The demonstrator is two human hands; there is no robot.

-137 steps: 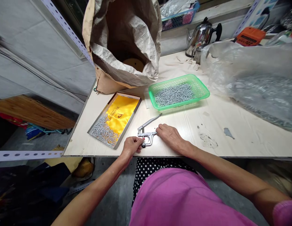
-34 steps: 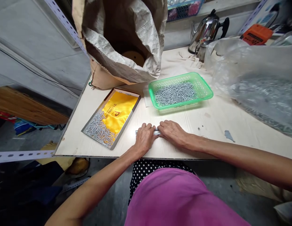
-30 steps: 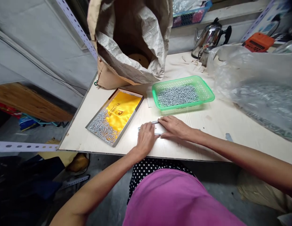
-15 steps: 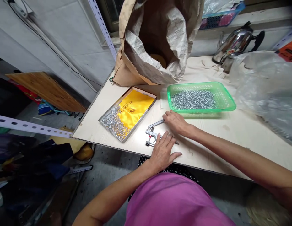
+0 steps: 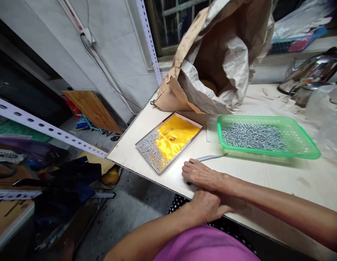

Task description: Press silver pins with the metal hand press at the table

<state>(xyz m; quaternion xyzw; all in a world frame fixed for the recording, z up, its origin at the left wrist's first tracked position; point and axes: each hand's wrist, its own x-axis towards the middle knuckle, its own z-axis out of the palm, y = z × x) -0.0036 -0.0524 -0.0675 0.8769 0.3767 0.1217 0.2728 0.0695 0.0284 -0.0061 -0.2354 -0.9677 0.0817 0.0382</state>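
Note:
My right hand (image 5: 199, 174) is over the head of a pair of silver metal hand pliers, its fingers curled together. Whatever is between those fingertips is hidden. One long handle of the pliers (image 5: 210, 157) sticks out to the right beyond the knuckles. My left hand (image 5: 206, 204) is closed around the near side of the pliers at the table's front edge, thumb pointing right, partly under my right wrist. Left of the hands lies a shallow box (image 5: 182, 150) with a yellow cloth and many small metal pins (image 5: 154, 150). A green basket (image 5: 269, 155) behind my right forearm holds more pins (image 5: 252, 137).
A large open paper sack (image 5: 168, 90) stands at the back of the table (image 5: 125, 156). Metal kettles (image 5: 312, 72) and a clear plastic bag (image 5: 328, 112) are at the right. A perforated metal bar (image 5: 49, 127) runs along the left, beside a wooden board (image 5: 89, 108).
My right hand has moved from the upper handle onto the pliers' head. My left hand has gone from lying flat over the pliers to curled fingers. The view has swung left.

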